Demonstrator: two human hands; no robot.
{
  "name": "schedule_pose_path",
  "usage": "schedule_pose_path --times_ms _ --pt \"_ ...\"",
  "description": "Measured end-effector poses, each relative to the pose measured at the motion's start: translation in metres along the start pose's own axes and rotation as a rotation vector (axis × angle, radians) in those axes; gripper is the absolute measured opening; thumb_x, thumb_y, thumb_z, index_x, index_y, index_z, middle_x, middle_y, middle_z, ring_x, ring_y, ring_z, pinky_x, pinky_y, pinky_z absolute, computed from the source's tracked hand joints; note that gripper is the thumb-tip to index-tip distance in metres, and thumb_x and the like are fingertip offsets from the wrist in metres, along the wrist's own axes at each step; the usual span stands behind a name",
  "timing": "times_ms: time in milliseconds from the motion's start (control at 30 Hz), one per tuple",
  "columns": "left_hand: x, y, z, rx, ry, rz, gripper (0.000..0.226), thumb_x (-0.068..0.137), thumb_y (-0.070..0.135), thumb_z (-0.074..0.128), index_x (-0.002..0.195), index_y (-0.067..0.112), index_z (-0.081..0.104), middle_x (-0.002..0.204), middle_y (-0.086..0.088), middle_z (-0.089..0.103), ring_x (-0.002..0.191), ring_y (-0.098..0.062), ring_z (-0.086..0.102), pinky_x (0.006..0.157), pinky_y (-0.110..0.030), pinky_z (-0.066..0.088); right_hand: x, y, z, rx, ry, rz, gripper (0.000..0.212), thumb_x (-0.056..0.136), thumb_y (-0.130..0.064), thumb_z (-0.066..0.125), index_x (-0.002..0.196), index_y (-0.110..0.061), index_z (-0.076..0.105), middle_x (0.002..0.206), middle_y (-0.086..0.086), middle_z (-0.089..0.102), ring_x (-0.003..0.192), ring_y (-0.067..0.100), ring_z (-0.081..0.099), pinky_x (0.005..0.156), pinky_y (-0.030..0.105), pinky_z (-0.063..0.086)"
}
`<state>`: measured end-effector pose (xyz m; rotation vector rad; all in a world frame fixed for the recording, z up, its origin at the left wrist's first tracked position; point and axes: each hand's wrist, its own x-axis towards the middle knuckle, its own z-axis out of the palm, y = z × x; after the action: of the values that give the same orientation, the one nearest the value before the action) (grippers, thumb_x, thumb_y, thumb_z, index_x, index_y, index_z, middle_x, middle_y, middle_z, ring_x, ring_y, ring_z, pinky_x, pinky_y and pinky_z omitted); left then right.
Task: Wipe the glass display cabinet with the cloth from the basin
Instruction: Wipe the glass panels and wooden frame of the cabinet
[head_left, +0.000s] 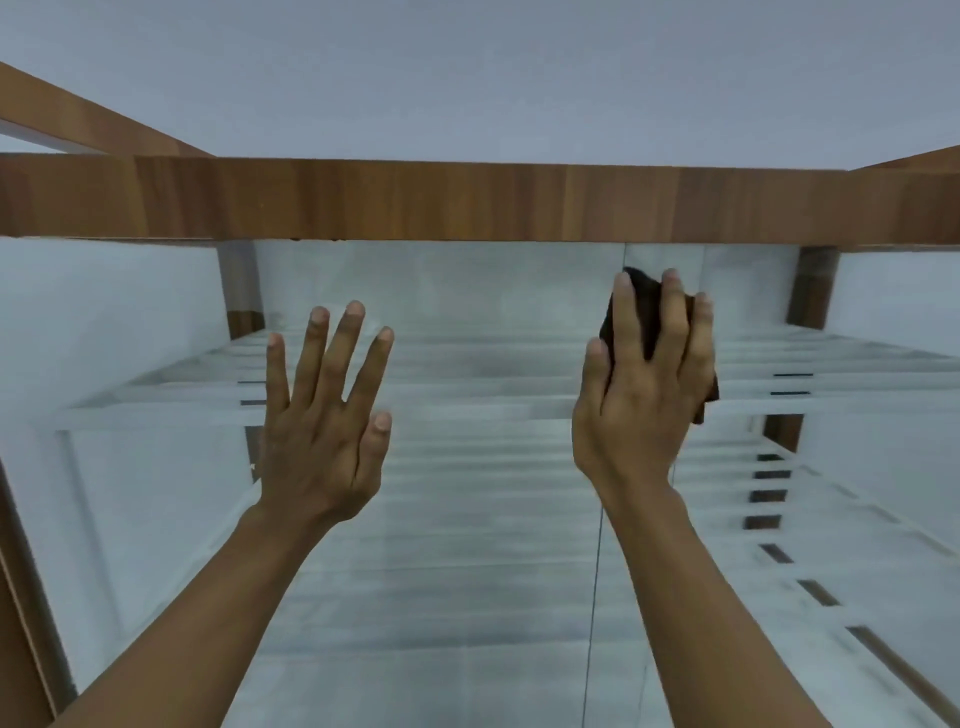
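A person faces the glass display cabinet (467, 597) from close up, both bare forearms raised to its front pane. The left hand (324, 415) is spread wide, fingers straight and fanned apart, with its palm towards the glass. Whether the palm actually touches the pane cannot be told.

The right hand (644, 395) is higher and to the right, just below the wooden top rail (467, 200). It presses a dark cloth (647, 312) against the glass, with the fingers laid nearly straight over the wad and the thumb alongside. The cloth is bunched under the palm. It shows between the index and middle fingers, above the fingertips and past the little-finger edge of the hand.

A thin vertical seam (595, 571) runs down the pane below the right wrist. Behind the glass, pale glass shelves (493, 387) step back into the cabinet, and dark brackets (771, 493) line the right side. Brown wooden uprights (810, 286) stand at the rear corners. A plain grey surface (467, 78) lies above the rail.
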<state>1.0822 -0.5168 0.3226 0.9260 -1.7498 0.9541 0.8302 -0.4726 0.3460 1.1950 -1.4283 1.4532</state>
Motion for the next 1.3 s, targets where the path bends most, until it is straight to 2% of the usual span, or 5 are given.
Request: schedule_pose_path --times_ms 200,433,633,833,1300 --pt "-0.003 0.000 0.000 -0.032 0.006 -0.011 0.061 0.103 0.033 0.017 0.159 0.010 0.021 0.167 -0.016 0.017 0.156 -0.036 0.011 0.125 -0.060 0.003 -0.057 -0.093 0.021 0.106 -0.257 -0.506 0.055 0.106 -0.033 0.043 0.158 -0.024 0.029 0.167 0.003 0.021 0.156 0.029 0.008 0.126 0.050 0.010" --pt "-0.009 0.023 0.001 -0.064 -0.026 -0.121 0.067 0.103 0.040 0.012 0.158 0.003 0.019 0.168 -0.018 0.011 0.156 -0.040 0.005 0.123 -0.064 -0.003 -0.004 -0.023 0.007 0.022 -0.001 0.006 0.051 0.106 -0.031 0.042 0.155 -0.021 0.031 0.164 0.008 0.028 0.153 0.034 0.015 0.122 0.054 0.015" --pt "-0.025 0.019 0.009 -0.061 0.046 -0.085 0.065 0.103 0.040 0.017 0.158 0.003 0.020 0.165 -0.022 0.017 0.155 -0.039 0.009 0.125 -0.061 0.004 -0.086 -0.056 0.023 0.066 -0.177 -0.515 0.053 0.103 -0.031 0.050 0.154 -0.026 0.038 0.164 0.003 0.028 0.155 0.029 0.016 0.123 0.051 0.021" --pt "-0.055 0.018 0.020 -0.001 0.036 -0.065 0.069 0.103 0.043 0.028 0.159 0.005 0.015 0.165 -0.023 0.015 0.154 -0.042 0.010 0.126 -0.057 0.002 -0.080 0.007 0.015 -0.001 0.016 -0.084 0.050 0.104 -0.033 0.040 0.152 -0.019 0.038 0.160 0.010 0.034 0.151 0.036 0.020 0.119 0.058 0.023" --pt "-0.112 0.024 0.041 0.038 0.188 -0.060 0.060 0.102 0.034 0.041 0.153 0.004 0.035 0.161 -0.021 0.029 0.152 -0.038 0.023 0.124 -0.058 0.019 -0.120 -0.021 0.020 0.087 -0.068 -0.282 0.054 0.104 -0.034 0.037 0.156 -0.021 0.034 0.166 0.006 0.025 0.155 0.033 0.010 0.125 0.050 0.008"
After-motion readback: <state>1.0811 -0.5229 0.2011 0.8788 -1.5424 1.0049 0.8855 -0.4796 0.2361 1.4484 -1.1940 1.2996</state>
